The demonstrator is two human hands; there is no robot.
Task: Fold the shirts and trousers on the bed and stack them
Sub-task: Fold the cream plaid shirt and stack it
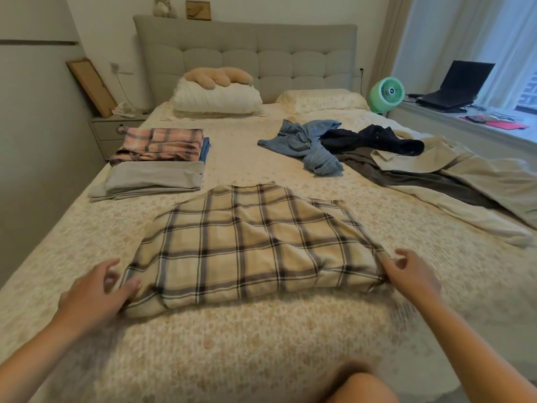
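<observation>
Left hand [100, 289] at the near left corner of the plaid shirt [250, 245], thumb on the fabric edge, fingers loosely spread; looks like touching rather than gripping, motion blur makes it hard to be sure. Right hand [409, 274] at the near right corner, fingers curled and pinching the shirt's edge. Both forearms run in from the bottom corners, a bare knee [360, 388] cut off at bottom centre.

Plaid shirt lies part-folded on the bed [261, 330], near the foot, centred; long axis runs left to right, near folded edge facing the person, far edge narrowing toward the headboard [247, 53].

Far left of the shirt, apart from it: folded stack with a grey garment [151, 178] in front, a pink plaid piece [162, 146] behind, over something blue that is barely visible. Far right: unfolded heap, jeans [308, 144] crumpled, a dark navy garment [374, 141] touching them, dark brown trousers [421, 181] and beige clothing [436, 158] under and beside; where each one ends is hard to tell.

At the head: white pillow [218, 98] with a tan plush [218, 77] on top, second pillow [319, 100] to the right. Green fan [386, 93] by the bed's right side, laptop [456, 85] on the window ledge, nightstand [116, 132] left.
</observation>
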